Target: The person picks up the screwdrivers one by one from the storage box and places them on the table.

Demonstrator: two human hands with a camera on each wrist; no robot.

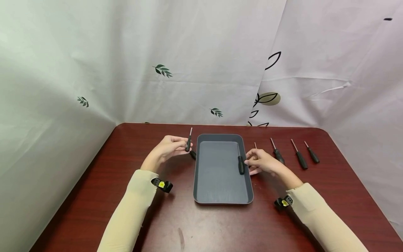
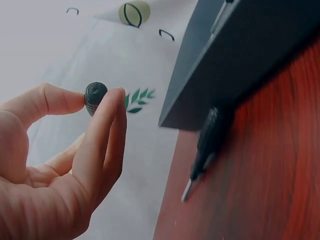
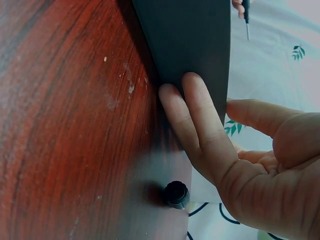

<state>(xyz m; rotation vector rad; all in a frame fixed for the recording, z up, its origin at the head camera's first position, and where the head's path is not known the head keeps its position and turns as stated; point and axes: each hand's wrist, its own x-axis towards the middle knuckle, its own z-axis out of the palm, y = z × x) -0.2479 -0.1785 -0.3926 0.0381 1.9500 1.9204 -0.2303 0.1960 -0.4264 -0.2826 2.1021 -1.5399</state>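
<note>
My left hand (image 1: 170, 147) pinches a small black-handled screwdriver (image 1: 189, 142) between thumb and fingers, shaft upward, above the table left of a grey tray (image 1: 220, 190). In the left wrist view the held screwdriver's handle end (image 2: 95, 94) faces the camera. Another screwdriver (image 2: 212, 135) lies beside the tray's left wall. My right hand (image 1: 263, 161) grips the tray's right wall, its fingers (image 3: 200, 102) against the outer side and thumb at the rim. Inside the tray, a black screwdriver (image 1: 241, 165) lies along the right side.
Right of the tray, three screwdrivers lie on the table: one near the right hand (image 1: 278, 156), one farther right (image 1: 301, 160), and a shorter one (image 1: 312, 155). Another shaft (image 1: 255, 145) shows behind the right hand. White curtains hang behind the dark red table (image 1: 151, 224).
</note>
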